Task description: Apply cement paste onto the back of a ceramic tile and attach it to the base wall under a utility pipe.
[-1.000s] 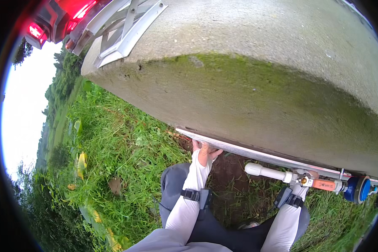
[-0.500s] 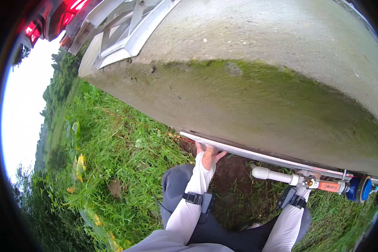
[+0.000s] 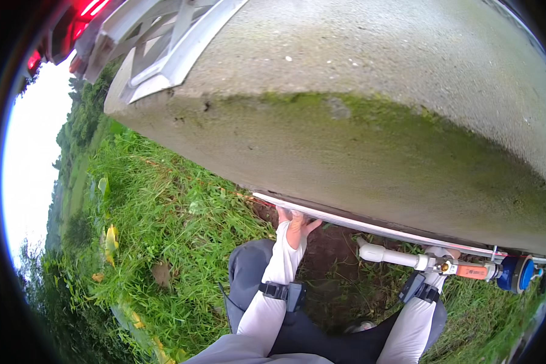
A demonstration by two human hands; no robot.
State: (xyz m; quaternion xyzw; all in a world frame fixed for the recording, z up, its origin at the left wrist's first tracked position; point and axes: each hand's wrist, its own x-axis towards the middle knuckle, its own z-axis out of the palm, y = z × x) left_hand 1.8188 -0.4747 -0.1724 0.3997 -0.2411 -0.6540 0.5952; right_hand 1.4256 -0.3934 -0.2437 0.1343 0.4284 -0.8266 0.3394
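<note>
A long pale bar (image 3: 346, 226) runs along the lower edge of a concrete block. My left hand (image 3: 295, 227) holds its left part from beneath; one digit sticks out to the side, and the other fingertips are hidden by the bar. Towards the bar's other end, my right hand (image 3: 441, 251) is mostly covered by a pipe assembly, so its fingers do not show. That assembly has a white plastic pipe (image 3: 387, 255), a brass-coloured fitting (image 3: 446, 267), an orange section (image 3: 472, 271) and a round blue part (image 3: 515, 273).
The mossy concrete block (image 3: 321, 139) overhangs in front of me. On its top left stands a pale metal lattice frame (image 3: 170, 60), near red lights (image 3: 91, 12). Tall grass (image 3: 170, 242) grows at left, with bare soil (image 3: 327, 261) between my knees.
The view has shifted slightly, so the block and the grass sit a little further left. Both hands keep their places along the bar.
</note>
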